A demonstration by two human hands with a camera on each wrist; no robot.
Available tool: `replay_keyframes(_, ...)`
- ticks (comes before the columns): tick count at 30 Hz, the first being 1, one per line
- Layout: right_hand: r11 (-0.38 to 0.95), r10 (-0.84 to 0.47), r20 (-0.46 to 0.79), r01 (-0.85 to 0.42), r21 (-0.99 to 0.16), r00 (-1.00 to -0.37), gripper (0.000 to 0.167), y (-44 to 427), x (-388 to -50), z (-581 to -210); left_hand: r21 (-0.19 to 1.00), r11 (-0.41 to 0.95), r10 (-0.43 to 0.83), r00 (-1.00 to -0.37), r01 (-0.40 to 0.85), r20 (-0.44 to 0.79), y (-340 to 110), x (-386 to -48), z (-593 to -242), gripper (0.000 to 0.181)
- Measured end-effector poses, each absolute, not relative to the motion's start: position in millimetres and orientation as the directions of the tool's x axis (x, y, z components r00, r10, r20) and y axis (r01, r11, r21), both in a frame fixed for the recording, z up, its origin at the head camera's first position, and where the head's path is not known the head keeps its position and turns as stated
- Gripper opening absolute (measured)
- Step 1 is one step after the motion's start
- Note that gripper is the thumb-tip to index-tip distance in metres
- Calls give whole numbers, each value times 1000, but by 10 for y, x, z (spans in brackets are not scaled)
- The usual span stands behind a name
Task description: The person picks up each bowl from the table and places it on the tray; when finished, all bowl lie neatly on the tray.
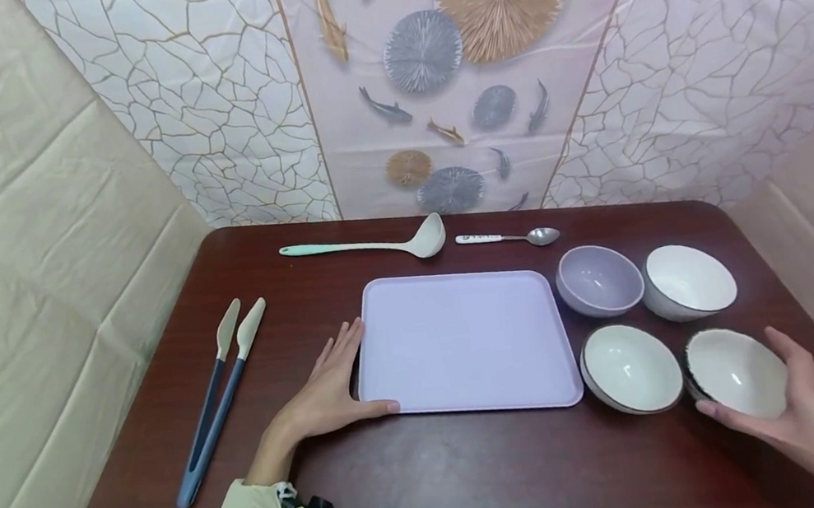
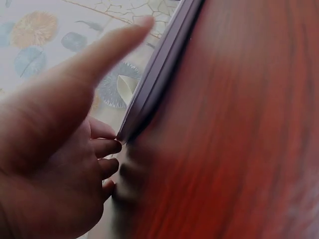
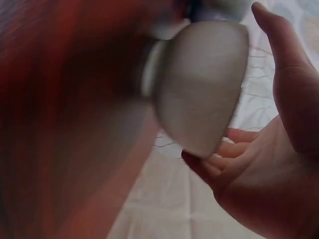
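Note:
A pale lilac rectangular tray (image 1: 465, 343) lies flat on the table. My left hand (image 1: 335, 386) is at its left end, fingers stretched along the edge and the thumb at the near-left corner. At the right, my right hand (image 1: 802, 403) grips a white bowl with a dark, uneven rim (image 1: 738, 376), thumb on the near side and fingers round the far side. In the right wrist view the bowl's pale outer wall (image 3: 204, 84) shows, with fingertips against it. Close by stand a cream bowl (image 1: 631, 367), a lilac bowl (image 1: 599, 279) and another white bowl (image 1: 691, 280).
Blue-handled tongs (image 1: 221, 398) lie at the left of the dark wooden table (image 1: 431, 483). A ladle (image 1: 428, 237) and a metal spoon with a white handle (image 1: 541, 236) lie behind the tray. Patterned cloth (image 1: 437, 118) hangs at the back, plain cloth (image 1: 19, 245) at the left.

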State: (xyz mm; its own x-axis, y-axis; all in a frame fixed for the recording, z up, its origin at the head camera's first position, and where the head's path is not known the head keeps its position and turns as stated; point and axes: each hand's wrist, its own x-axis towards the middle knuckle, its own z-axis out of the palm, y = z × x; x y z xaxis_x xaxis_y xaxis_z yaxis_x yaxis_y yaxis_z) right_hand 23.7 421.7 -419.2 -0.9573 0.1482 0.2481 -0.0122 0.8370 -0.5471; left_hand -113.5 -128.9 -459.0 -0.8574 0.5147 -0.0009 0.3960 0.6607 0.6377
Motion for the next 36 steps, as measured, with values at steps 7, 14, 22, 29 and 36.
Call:
replay_keyframes(7,815,159,238,-8,-580,-958,129,4302,318,-4385,628,654,536,-844,422,9,-1327,-1129,-4619,131)
replay_keyframes(14,811,233,241,51,-582,-942,127,4257,406,-4306,627,639,545,-838,445,39,-1357,-1137,-4609,132)
replay_keyframes(22,698,-131,384,-360,-619,-914,144,3695,530,-3613,639,626,551,-834,446,43,-1444,-1150,-4600,131)
replay_keyframes(29,596,-418,223,-451,-664,-881,130,2467,3,-3413,624,638,529,-846,450,70,-1486,-1147,-4650,130)
replay_keyframes(36,584,-275,150,-288,-759,-950,127,1466,-844,-3823,621,629,536,-840,468,91,-1381,-1132,-4752,130)
